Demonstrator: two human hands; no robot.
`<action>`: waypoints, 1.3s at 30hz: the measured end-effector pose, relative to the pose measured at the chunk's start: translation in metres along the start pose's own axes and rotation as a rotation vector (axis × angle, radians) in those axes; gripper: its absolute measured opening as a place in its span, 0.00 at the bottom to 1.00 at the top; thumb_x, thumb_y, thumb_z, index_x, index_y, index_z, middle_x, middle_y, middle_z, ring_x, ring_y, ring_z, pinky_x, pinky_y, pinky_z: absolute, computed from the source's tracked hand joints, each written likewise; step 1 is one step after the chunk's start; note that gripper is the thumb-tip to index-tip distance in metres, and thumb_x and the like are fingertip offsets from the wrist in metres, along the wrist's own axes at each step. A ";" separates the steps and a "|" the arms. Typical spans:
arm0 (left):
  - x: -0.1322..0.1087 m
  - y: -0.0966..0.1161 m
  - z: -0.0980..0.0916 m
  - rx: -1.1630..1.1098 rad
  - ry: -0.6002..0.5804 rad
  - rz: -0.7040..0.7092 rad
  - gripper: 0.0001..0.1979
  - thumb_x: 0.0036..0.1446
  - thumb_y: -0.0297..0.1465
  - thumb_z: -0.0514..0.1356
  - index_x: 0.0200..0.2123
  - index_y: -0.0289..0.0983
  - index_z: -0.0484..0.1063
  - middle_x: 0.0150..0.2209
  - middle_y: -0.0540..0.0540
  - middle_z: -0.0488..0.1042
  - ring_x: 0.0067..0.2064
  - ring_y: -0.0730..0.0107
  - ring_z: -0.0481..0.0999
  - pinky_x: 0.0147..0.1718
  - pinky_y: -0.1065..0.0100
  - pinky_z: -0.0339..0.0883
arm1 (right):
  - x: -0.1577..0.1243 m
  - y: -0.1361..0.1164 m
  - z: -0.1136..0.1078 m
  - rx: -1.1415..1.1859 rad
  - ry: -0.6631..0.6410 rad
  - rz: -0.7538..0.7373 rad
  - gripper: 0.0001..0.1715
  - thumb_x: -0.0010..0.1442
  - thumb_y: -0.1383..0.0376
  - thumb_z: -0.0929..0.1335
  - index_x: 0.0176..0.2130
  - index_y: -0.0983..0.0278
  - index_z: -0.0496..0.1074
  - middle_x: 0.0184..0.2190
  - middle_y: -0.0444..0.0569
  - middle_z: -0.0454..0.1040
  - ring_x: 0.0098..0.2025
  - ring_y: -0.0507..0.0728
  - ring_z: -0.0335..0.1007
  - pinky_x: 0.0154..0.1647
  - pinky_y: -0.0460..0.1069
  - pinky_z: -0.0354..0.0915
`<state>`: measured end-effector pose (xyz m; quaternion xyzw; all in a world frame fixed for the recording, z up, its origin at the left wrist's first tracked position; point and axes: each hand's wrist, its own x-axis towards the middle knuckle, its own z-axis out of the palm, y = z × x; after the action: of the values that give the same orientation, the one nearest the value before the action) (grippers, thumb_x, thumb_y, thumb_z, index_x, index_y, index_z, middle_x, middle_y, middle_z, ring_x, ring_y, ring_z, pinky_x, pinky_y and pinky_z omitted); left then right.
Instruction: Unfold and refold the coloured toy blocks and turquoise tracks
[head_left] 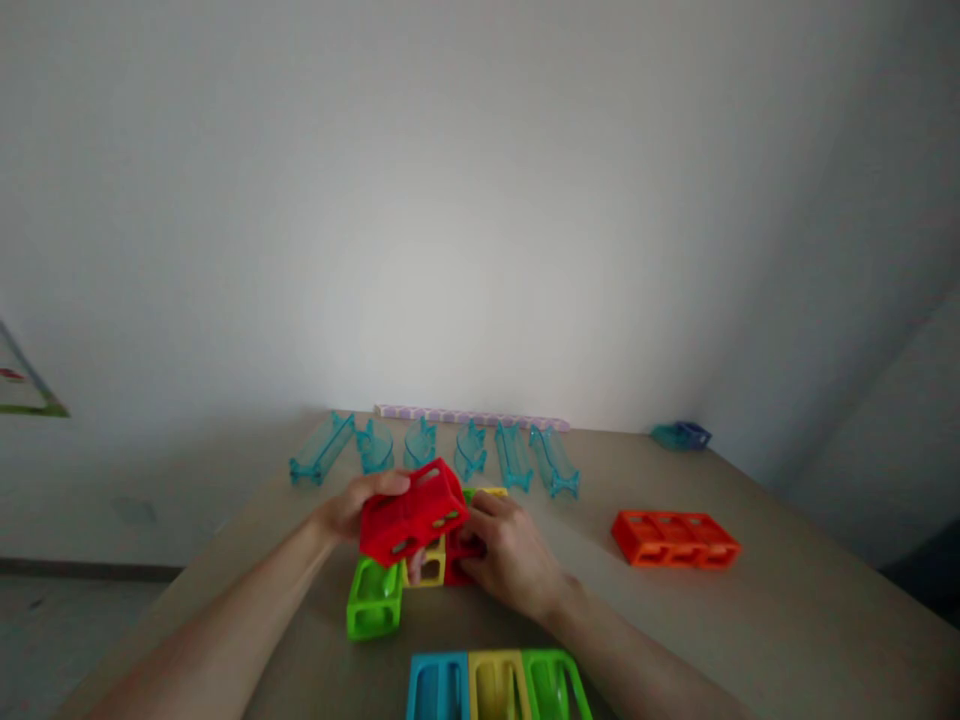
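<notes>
My left hand (354, 506) grips a red hollow plastic block (409, 518), tilted and raised above the other blocks. Close beside it, my right hand (510, 548) has its fingers closed round a second, darker red block (456, 562), partly hidden by the fingers. Against that block's left side sits a yellow hollow block (433, 570), and a green block (375, 598) lies to the left of the yellow one. Bits of green and yellow (491, 491) show behind my right hand. Nearest to me, a blue block (439, 688), a yellow block and a green block stand side by side.
Several clear blue track pieces (322, 449) lie in a row towards the wall. Behind them runs a long patterned purple-and-white strip (472, 417). An orange-red three-part block (675, 540) rests at the right. Small blue and purple pieces (681, 435) lie in the far right corner.
</notes>
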<state>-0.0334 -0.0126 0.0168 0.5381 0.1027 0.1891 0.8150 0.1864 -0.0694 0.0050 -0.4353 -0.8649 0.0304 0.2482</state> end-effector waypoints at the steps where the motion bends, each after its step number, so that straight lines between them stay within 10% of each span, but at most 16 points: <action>1: -0.001 -0.001 0.003 -0.002 0.010 -0.018 0.22 0.52 0.42 0.54 0.40 0.30 0.74 0.28 0.37 0.78 0.26 0.55 0.78 0.30 0.57 0.69 | 0.000 0.000 0.001 0.004 0.000 -0.011 0.07 0.47 0.73 0.70 0.30 0.63 0.71 0.32 0.46 0.70 0.34 0.54 0.65 0.35 0.46 0.59; 28: 0.004 -0.002 0.001 -0.004 0.043 0.083 0.21 0.48 0.37 0.59 0.43 0.31 0.72 0.32 0.36 0.79 0.29 0.53 0.79 0.30 0.58 0.70 | 0.003 0.016 0.002 1.099 0.557 0.400 0.10 0.54 0.60 0.70 0.34 0.65 0.72 0.24 0.44 0.74 0.19 0.51 0.66 0.17 0.44 0.60; 39: 0.005 -0.001 0.005 0.104 0.110 0.033 0.16 0.49 0.34 0.61 0.40 0.31 0.76 0.31 0.36 0.79 0.29 0.55 0.79 0.26 0.60 0.72 | -0.002 0.014 -0.013 0.788 0.441 -0.007 0.17 0.66 0.60 0.61 0.49 0.58 0.73 0.49 0.51 0.72 0.53 0.60 0.65 0.56 0.58 0.59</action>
<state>-0.0267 -0.0148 0.0180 0.5699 0.1481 0.2263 0.7759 0.2034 -0.0648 0.0116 -0.3009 -0.7152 0.2628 0.5735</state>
